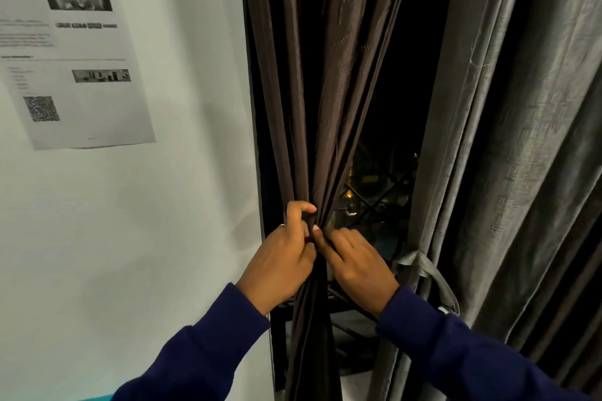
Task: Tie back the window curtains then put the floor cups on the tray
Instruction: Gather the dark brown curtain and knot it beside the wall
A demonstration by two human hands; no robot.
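White wall [163, 238] on the left with a printed sheet [71, 52] stuck to it, dark window [407, 75] straight ahead, night lights showing through the far glass. Grey curtain [521, 140] hangs on the right, and its tie [436, 280] already loops around it low down, so that side looks done. In the middle, the brown curtain [325, 107], gathered into a tight bunch just where I'm working.

My left hand [286, 257] has its fingers curled around the bunch, thumb and forefinger pinching the folds at the waist. My right hand [358, 260] comes in from the right, fingertips pressed into the same knot of fabric, touching my left; I judge it is pinching the cloth or a tie end there, though the tie itself I can't make out against the dark folds.

Risks from here: this fabric looks slick, so if either pinch loosens before the knot is snug, the bunch could fan open across the window. Pull too hard downward and the top could strain at the rail, which is out of sight.

Cups and tray: nowhere in view, that part isn't begun.
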